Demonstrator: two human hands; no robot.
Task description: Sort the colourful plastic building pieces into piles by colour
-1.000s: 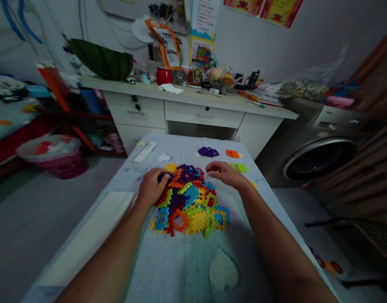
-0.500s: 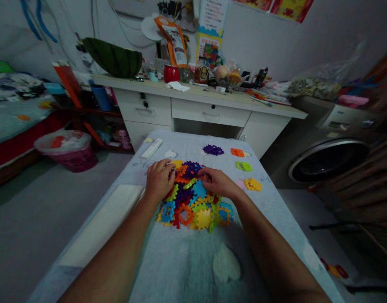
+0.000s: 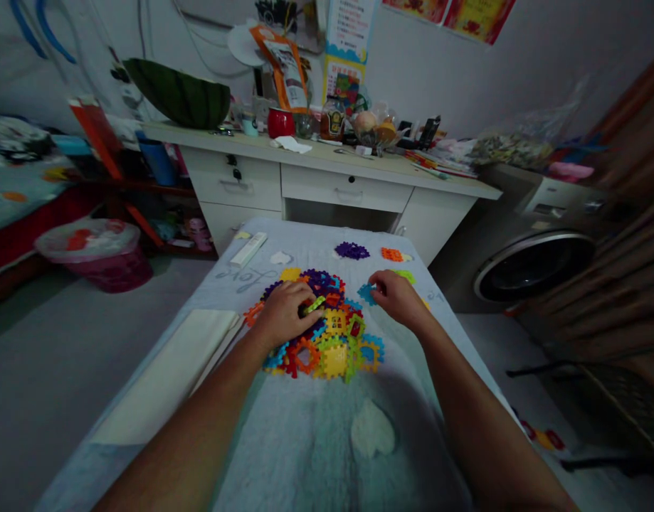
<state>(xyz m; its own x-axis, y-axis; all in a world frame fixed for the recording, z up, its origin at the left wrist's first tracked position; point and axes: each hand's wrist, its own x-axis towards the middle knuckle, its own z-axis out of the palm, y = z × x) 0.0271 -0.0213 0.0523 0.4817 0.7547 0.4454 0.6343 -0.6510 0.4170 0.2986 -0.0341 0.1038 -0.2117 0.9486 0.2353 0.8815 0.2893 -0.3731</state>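
A heap of colourful interlocking plastic tiles (image 3: 331,341) lies on a table covered with a light blue cloth (image 3: 305,441). My left hand (image 3: 287,313) rests on the heap's left part, fingers curled over a green tile (image 3: 314,306). My right hand (image 3: 398,297) is at the heap's right edge and pinches a blue tile (image 3: 366,292) just off the pile. Small sorted groups lie beyond: purple tiles (image 3: 351,250), orange tiles (image 3: 391,254) and green tiles (image 3: 406,274) partly behind my right hand.
A white remote (image 3: 248,249) and a white folded sheet (image 3: 171,370) lie on the table's left side. Behind stands a cluttered white desk (image 3: 327,178) with half a watermelon (image 3: 180,99). A washing machine (image 3: 534,242) is at right, a pink bin (image 3: 95,252) at left.
My right hand has drawn a blue tile out of the heap toward the right. My left hand slid right, deeper onto the pile, over a green tile.
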